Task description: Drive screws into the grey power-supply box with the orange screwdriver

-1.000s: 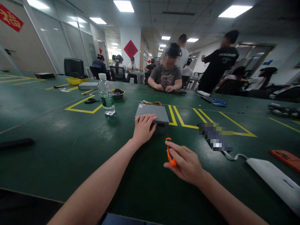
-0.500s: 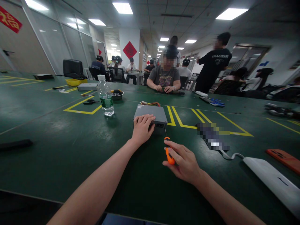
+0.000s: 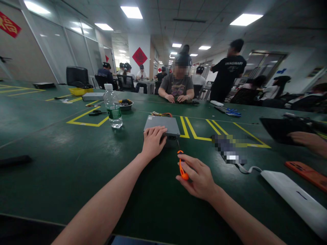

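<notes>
A grey metal computer power supply [image 3: 163, 123] lies flat on the green table, its socket side facing me and coloured cables [image 3: 162, 114] coming out of its far side. Over its front left edge lies my left hand [image 3: 154, 141], fingers on the top and thumb at the front face, gripping it. My right hand [image 3: 198, 173] pinches the orange and black handle of a screwdriver [image 3: 183, 170] between thumb and fingers. The thin shaft points away from me, its tip at the front right corner of the power supply; the exact contact is too small to see.
A water bottle [image 3: 113, 109] stands left of the power supply, near a metal bowl [image 3: 126, 104]. To the right lie a white power bank [image 3: 293, 197] and an orange phone [image 3: 306, 173]. Another person's hand [image 3: 308, 141] reaches in with a dark object. Someone sits opposite.
At the right edge another person's hand has come in with a dark flat object. My view has shifted slightly; both my hands keep their holds on the power supply and screwdriver.
</notes>
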Action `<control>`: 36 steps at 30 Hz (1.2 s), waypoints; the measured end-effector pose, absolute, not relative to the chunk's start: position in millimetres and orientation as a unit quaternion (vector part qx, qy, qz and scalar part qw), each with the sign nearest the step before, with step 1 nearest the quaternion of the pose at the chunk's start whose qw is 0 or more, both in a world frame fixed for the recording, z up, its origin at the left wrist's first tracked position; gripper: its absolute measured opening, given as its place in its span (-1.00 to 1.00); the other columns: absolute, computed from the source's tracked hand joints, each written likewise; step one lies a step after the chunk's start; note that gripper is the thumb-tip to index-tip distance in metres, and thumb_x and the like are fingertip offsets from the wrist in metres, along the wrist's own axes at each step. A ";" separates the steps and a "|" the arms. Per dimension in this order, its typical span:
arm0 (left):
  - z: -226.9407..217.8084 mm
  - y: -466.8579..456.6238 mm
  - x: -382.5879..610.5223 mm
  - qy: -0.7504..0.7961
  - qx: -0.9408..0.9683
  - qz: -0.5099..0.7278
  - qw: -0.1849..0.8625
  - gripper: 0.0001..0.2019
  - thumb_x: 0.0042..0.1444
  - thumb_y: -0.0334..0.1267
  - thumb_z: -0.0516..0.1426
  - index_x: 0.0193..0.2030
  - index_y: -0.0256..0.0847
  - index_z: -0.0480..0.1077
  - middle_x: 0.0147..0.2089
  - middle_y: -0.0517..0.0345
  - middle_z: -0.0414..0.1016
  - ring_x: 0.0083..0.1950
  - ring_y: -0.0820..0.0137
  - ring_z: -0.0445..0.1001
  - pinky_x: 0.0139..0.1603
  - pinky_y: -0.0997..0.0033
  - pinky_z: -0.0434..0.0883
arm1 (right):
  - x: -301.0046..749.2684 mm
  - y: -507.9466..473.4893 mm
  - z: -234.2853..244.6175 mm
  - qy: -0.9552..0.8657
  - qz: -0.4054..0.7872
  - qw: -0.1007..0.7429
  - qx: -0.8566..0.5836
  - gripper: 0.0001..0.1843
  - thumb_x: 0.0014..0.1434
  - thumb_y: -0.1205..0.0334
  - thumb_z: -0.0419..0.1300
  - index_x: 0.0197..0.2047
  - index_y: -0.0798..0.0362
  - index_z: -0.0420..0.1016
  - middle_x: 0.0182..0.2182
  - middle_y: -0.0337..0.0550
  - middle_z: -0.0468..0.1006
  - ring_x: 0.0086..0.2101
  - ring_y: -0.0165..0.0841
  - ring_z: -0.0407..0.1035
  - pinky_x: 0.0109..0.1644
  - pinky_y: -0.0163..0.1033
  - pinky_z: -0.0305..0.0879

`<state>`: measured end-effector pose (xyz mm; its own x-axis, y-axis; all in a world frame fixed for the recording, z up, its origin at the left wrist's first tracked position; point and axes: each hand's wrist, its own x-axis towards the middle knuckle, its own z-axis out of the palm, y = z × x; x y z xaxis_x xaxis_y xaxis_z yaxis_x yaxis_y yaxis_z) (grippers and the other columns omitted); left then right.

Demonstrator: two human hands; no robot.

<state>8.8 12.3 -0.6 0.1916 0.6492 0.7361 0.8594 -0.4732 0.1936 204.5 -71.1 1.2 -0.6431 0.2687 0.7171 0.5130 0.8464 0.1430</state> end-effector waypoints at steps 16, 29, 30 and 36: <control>0.8 11.0 8.8 -0.498 -0.757 -0.403 0.130 -0.74 0.15 -0.27 0.03 0.00 -0.04 0.29 0.09 0.19 0.38 0.13 0.30 0.25 0.11 0.18 0.07 | 203.9 -73.3 0.2 -0.881 -0.145 0.389 -0.226 -0.68 0.13 0.22 0.13 -0.05 0.08 0.20 -0.07 0.13 0.36 -0.13 -0.20 0.38 -0.21 -0.12 0.41; 1.1 10.4 9.2 -0.501 -0.759 -0.396 0.125 -0.74 0.15 -0.27 0.03 -0.01 -0.04 0.29 0.10 0.21 0.38 0.13 0.31 0.24 0.12 0.18 0.06 | 204.0 -74.2 2.6 -0.893 -0.172 0.351 -0.222 -0.64 0.17 0.20 0.09 0.03 0.11 0.21 -0.04 0.20 0.32 -0.10 -0.17 0.36 -0.20 -0.12 0.43; 1.1 10.4 9.0 -0.501 -0.760 -0.395 0.125 -0.74 0.15 -0.26 0.03 -0.01 -0.04 0.29 0.10 0.20 0.37 0.14 0.31 0.24 0.12 0.18 0.06 | 204.3 -73.2 1.2 -0.889 -0.164 0.368 -0.219 -0.63 0.16 0.22 0.11 0.02 0.11 0.19 -0.04 0.19 0.33 -0.10 -0.18 0.36 -0.20 -0.12 0.43; 1.6 10.2 8.4 -0.500 -0.761 -0.394 0.127 -0.74 0.16 -0.27 0.02 0.00 -0.04 0.29 0.10 0.20 0.37 0.14 0.31 0.24 0.11 0.17 0.07 | 205.0 -74.5 -1.1 -0.894 -0.106 0.376 -0.220 -0.57 0.18 0.15 0.08 0.06 0.12 0.09 -0.01 0.18 0.33 -0.01 -0.18 0.31 -0.10 -0.08 0.42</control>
<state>8.4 10.2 1.6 0.1895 0.6611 0.7260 0.8613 -0.4670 0.2004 205.0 -74.5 -1.1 -0.6201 0.3126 0.7195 0.4722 0.8811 0.0242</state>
